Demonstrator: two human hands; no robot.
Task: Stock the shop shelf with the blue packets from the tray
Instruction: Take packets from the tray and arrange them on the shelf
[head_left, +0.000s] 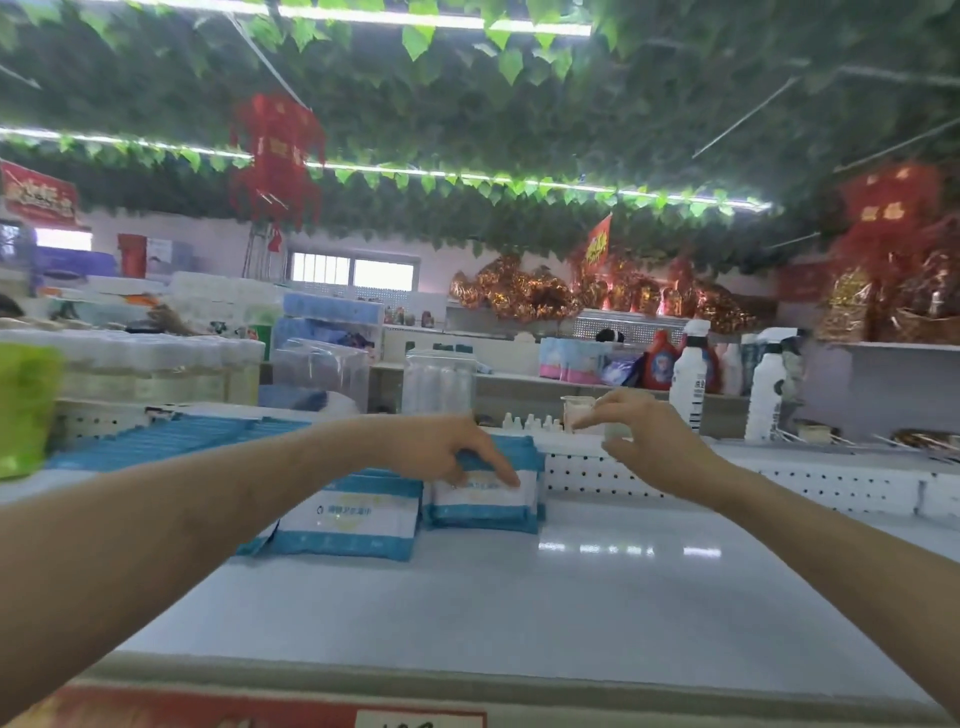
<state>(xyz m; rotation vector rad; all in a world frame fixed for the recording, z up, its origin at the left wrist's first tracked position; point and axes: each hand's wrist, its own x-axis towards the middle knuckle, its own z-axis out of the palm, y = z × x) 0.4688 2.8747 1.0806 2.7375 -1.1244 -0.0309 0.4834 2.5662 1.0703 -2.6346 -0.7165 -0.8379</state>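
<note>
Blue packets on a white shop shelf, both hands over them.

The left hand (441, 441) presses spread fingers on the upright packet (485, 493), not clasping it; the right hand (644, 441) hovers open. The shelf (519, 597) is glossy under leafy ceiling garlands (467, 104).

Bright, even light comes from long white tube lamps (431, 21) on the leaf-hung ceiling, with a pale barred window (353, 270) glowing at the back. The glossy white shelf board (597, 597) mirrors the lamps as small glare patches. The picture is soft throughout; the left edge smears most, and wide-angle bending curves the lamps and shelf edges.
</note>
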